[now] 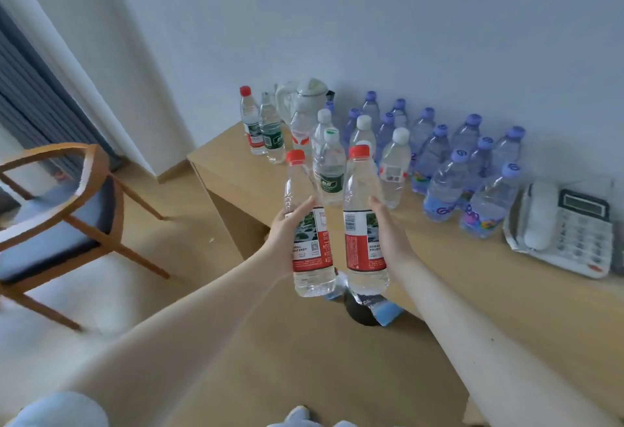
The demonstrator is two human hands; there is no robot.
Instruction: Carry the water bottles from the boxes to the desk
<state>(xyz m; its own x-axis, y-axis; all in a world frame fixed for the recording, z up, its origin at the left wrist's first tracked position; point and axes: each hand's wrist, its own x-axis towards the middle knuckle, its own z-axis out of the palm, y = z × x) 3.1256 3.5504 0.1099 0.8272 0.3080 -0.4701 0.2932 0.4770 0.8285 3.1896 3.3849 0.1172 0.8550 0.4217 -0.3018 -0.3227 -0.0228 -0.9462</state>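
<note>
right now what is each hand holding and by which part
The left hand grips the left red-capped bottle around its middle, at the label; the right hand grips the right red-capped bottle likewise.

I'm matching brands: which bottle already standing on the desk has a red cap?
The clear plastic bottle at the wooden desk's far left end, beside a green-labelled bottle; other caps there look white or purple.

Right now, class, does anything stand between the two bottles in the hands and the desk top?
Nothing visible blocks the desk near its edge. Beyond the left hand with the left bottle and right hand with the right bottle, standing bottles crowd the wall side, a green-labelled bottle nearest.
</note>
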